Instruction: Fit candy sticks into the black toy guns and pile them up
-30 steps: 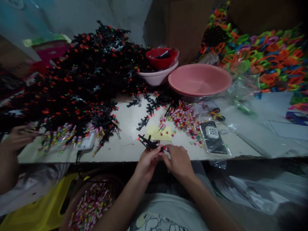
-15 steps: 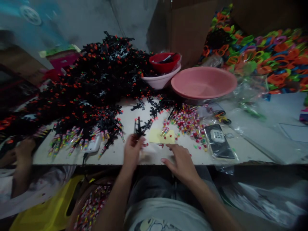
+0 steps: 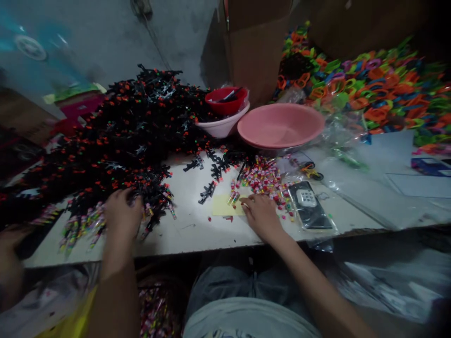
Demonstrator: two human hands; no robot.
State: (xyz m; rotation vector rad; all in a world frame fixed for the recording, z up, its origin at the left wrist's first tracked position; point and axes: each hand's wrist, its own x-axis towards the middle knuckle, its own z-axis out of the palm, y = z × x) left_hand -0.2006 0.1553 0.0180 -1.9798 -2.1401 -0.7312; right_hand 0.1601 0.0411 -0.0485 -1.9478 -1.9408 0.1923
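My left hand [image 3: 123, 216] is over the front of the heap of black toy guns [image 3: 141, 126], beside toy guns with small candy-coloured tubes [image 3: 79, 225] attached. Its fingers curl down among them, and what they hold is hidden. My right hand [image 3: 262, 216] rests low over the table with its fingers apart, their tips at the right edge of a yellow paper [image 3: 221, 205]. A few small tubes [image 3: 233, 193] lie just beyond these fingertips, near a pile of similar red-and-white tubes [image 3: 260, 176]. A single toy gun [image 3: 207, 191] lies between my hands.
A pink basin [image 3: 282, 124] and a red bowl [image 3: 227, 101] stand at the back. Colourful plastic toys [image 3: 373, 89] are heaped at the right. A bagged black package [image 3: 310, 206] lies near the front edge. Another person's hand [image 3: 10, 239] is at the far left.
My left hand has moved left from the middle of the table, where it held a black toy gun, to the heap. My right hand has stayed near the yellow paper. The view has shifted.
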